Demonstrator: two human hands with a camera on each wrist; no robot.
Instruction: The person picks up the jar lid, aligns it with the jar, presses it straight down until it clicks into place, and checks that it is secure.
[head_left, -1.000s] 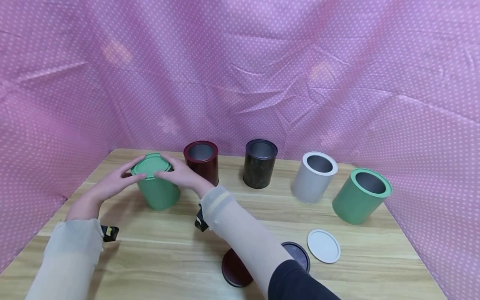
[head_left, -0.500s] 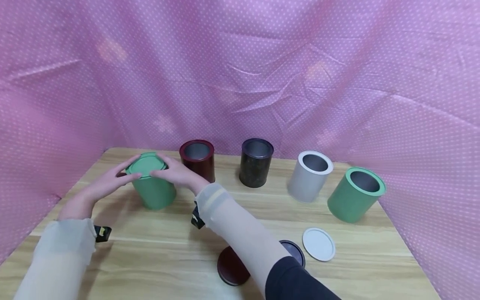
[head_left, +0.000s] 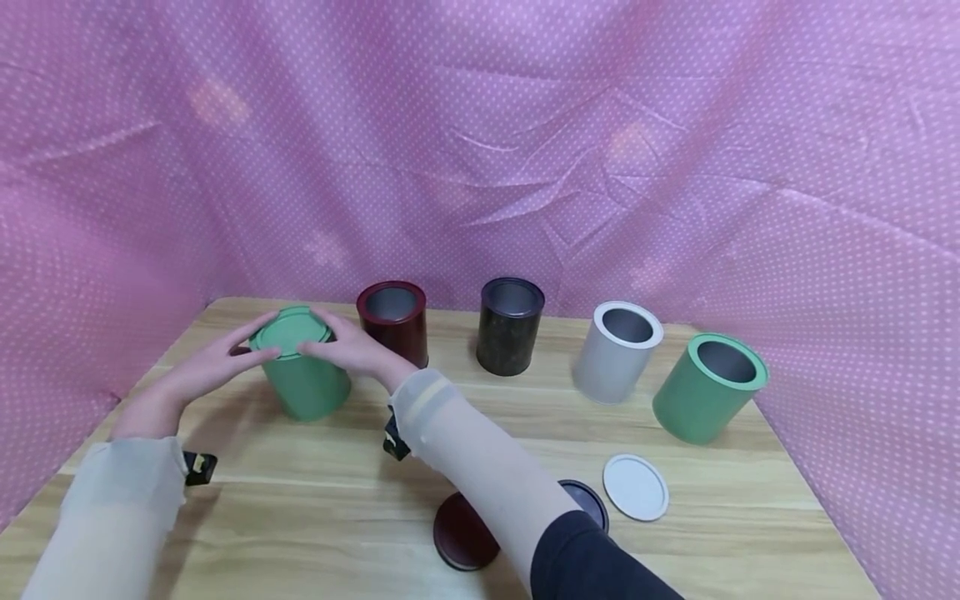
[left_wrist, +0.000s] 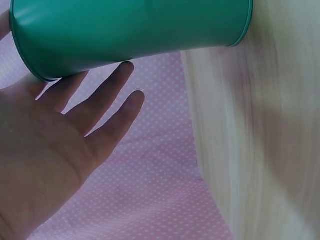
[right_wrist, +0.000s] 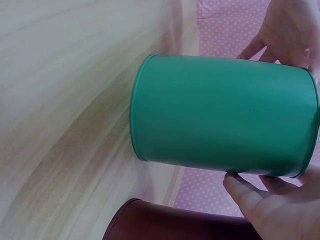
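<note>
While the green tin (head_left: pixel 303 375) stands at the table's (head_left: pixel 337 500) far left, I see both hands, left hand (head_left: pixel 206 367) and right hand (head_left: pixel 352 350), fingers straight, touching its green lid (head_left: pixel 291 332) from either side.

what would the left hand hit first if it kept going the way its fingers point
Most likely the lidded green metal tin: the left hand already has its fingers at the lid's rim, pointing across it toward the right hand.
</note>
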